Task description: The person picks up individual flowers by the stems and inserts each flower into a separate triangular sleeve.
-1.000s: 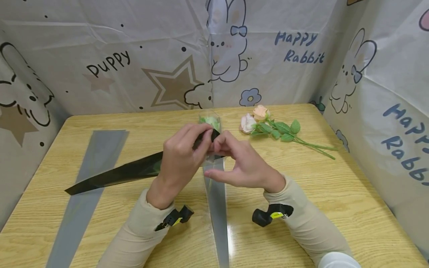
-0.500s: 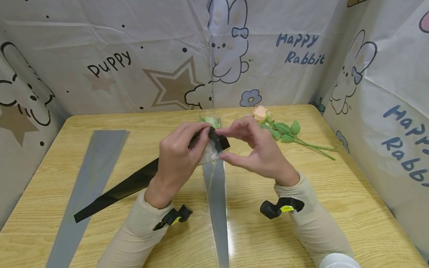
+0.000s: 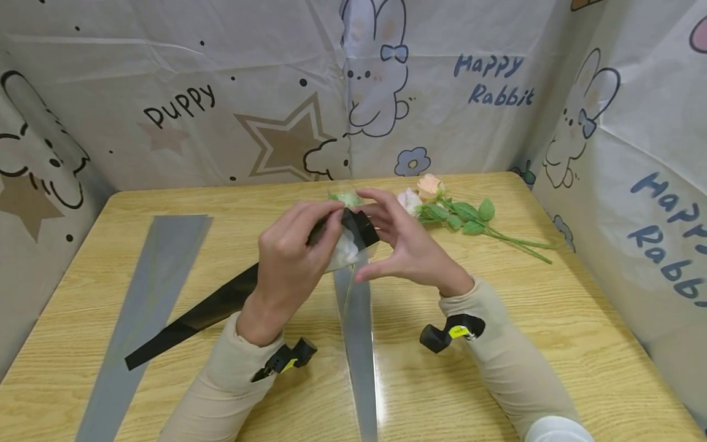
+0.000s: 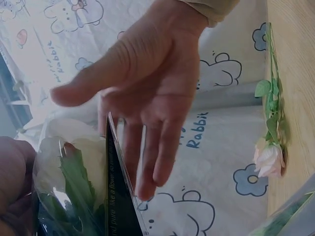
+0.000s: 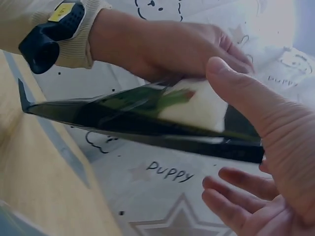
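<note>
My left hand pinches the upper part of a black flower sleeve with a clear front. Inside the sleeve sits a white rose with a green leaf, its bloom near the wide mouth. The sleeve slants down to the left, its narrow end over the grey sleeves. At the mouth, my right hand is spread, thumb apart from the fingers. The sleeve's edge lies between that thumb and fingers in the right wrist view; whether they touch it I cannot tell. Printed lettering runs along the black edge in the left wrist view.
Below the hands lies another grey sleeve with a pale green flower at its top. Flat grey sleeves lie at the left. A peach rose and a pale pink rose lie at the back right.
The sleeve's narrow end has swung down towards me and its mouth has turned into view, showing the white rose. My right hand's fingers have left the rim and spread apart.
</note>
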`<move>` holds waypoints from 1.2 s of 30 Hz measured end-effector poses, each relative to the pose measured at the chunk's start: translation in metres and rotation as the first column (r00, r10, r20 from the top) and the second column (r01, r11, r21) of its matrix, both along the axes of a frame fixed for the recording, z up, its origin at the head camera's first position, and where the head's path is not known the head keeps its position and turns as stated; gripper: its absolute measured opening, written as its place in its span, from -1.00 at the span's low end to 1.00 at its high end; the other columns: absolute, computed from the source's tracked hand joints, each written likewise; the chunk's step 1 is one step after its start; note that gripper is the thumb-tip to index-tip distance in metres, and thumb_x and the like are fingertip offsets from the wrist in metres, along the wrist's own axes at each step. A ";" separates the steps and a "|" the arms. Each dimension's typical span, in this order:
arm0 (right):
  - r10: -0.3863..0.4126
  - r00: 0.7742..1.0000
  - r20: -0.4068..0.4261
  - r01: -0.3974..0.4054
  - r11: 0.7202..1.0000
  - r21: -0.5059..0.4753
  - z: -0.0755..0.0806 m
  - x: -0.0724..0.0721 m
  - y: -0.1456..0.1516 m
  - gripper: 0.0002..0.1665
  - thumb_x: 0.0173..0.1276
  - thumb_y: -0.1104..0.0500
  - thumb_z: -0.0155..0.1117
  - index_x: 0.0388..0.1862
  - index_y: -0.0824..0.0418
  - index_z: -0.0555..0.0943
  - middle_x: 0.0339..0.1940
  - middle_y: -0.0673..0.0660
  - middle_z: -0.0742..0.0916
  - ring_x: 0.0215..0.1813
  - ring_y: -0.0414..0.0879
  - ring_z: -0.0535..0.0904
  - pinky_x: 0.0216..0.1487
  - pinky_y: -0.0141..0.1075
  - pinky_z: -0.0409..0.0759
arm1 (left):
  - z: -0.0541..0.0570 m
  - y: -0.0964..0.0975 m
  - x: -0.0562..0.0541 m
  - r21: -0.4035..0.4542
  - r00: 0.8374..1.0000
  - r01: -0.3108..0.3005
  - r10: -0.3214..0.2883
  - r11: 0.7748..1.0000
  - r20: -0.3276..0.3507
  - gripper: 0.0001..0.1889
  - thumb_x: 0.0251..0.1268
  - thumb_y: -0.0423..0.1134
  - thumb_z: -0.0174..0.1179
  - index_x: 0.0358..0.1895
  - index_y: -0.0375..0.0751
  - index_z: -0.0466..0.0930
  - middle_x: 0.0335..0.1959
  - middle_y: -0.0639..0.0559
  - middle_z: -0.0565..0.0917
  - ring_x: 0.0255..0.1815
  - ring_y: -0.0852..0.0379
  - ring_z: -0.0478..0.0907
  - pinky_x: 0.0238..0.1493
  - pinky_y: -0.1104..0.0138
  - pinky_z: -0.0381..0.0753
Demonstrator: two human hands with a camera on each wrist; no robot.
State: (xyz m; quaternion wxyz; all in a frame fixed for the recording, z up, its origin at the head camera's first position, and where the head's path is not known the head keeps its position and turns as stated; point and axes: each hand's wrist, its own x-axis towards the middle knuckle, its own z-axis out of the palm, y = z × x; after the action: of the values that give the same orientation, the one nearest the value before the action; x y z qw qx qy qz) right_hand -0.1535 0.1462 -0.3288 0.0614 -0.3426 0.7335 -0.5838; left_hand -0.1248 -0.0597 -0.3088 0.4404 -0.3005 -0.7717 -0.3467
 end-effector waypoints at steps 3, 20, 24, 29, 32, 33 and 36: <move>0.031 0.997 0.075 -0.027 0.999 -0.047 -0.009 -0.004 -0.005 0.43 -0.12 -0.29 0.67 0.63 0.09 0.11 0.37 0.35 0.59 0.33 0.00 0.61 0.25 -0.31 0.69 | 0.001 0.000 0.000 0.008 1.000 0.003 -0.003 1.000 -0.014 -0.90 0.38 -0.42 0.29 -0.16 -0.40 0.75 -0.31 -0.23 0.78 -0.31 -0.04 0.78 -0.24 0.18 0.83; -0.066 0.975 0.212 0.067 0.998 0.003 -0.026 0.002 -0.024 -0.30 0.18 0.30 0.52 0.34 0.18 0.55 0.18 0.22 0.72 0.07 -0.08 0.67 0.03 -0.19 0.75 | 0.000 0.002 0.000 0.033 0.999 0.029 -0.029 0.999 -0.020 -0.85 0.38 -0.41 0.28 -0.10 -0.39 0.76 -0.25 -0.23 0.79 -0.26 -0.05 0.80 -0.21 0.17 0.83; -0.069 0.968 0.240 0.081 0.996 -0.044 -0.024 0.001 -0.021 -0.27 0.21 0.31 0.52 0.38 0.18 0.52 0.20 0.23 0.70 0.09 -0.10 0.67 0.01 -0.23 0.76 | 0.000 0.000 -0.001 0.029 1.000 -0.004 0.004 1.000 -0.003 -0.78 0.41 -0.32 0.27 -0.03 -0.39 0.75 -0.20 -0.26 0.80 -0.20 -0.09 0.80 -0.17 0.12 0.83; -0.083 0.959 0.270 0.119 0.986 -0.118 -0.022 -0.003 -0.013 -0.29 0.24 0.26 0.54 0.35 0.26 0.51 0.11 0.13 0.72 0.03 -0.15 0.71 0.03 -0.27 0.77 | 0.001 -0.004 -0.002 0.014 0.998 -0.025 0.025 1.000 0.052 -0.71 0.43 -0.24 0.26 0.03 -0.39 0.74 -0.15 -0.28 0.81 -0.13 -0.13 0.80 -0.09 0.07 0.82; -0.094 0.959 0.266 0.135 0.981 -0.139 -0.019 -0.005 -0.008 -0.33 0.25 0.20 0.54 0.31 0.30 0.52 0.04 0.03 0.73 -0.01 -0.17 0.71 0.01 -0.29 0.76 | 0.001 -0.005 -0.003 -0.003 0.995 -0.036 0.036 0.999 0.089 -0.68 0.44 -0.21 0.25 0.06 -0.39 0.73 -0.13 -0.29 0.81 -0.11 -0.14 0.80 -0.07 0.05 0.82; -0.096 0.961 0.259 0.138 0.979 -0.149 -0.018 -0.006 -0.007 -0.33 0.26 0.18 0.54 0.31 0.29 0.52 0.05 0.01 0.73 0.00 -0.17 0.70 0.02 -0.30 0.76 | 0.001 -0.005 -0.003 -0.011 0.994 -0.039 0.040 0.999 0.101 -0.67 0.44 -0.20 0.25 0.07 -0.39 0.73 -0.12 -0.29 0.81 -0.10 -0.14 0.80 -0.07 0.05 0.82; -0.111 0.964 0.242 0.158 0.970 -0.183 -0.015 -0.009 -0.003 -0.34 0.26 0.13 0.54 0.30 0.24 0.53 0.05 -0.03 0.73 0.03 -0.19 0.69 0.07 -0.32 0.74 | 0.001 -0.007 -0.004 -0.029 0.989 -0.040 0.044 0.999 0.139 -0.64 0.45 -0.16 0.25 0.10 -0.38 0.72 -0.09 -0.28 0.81 -0.07 -0.14 0.80 -0.08 0.05 0.82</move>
State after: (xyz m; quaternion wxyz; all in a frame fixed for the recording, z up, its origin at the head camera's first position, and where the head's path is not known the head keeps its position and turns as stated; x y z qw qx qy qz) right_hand -0.1626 0.1434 -0.3437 0.0709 -0.2262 0.6803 -0.6935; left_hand -0.1287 -0.0664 -0.3083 0.3885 -0.2650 -0.8112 -0.3474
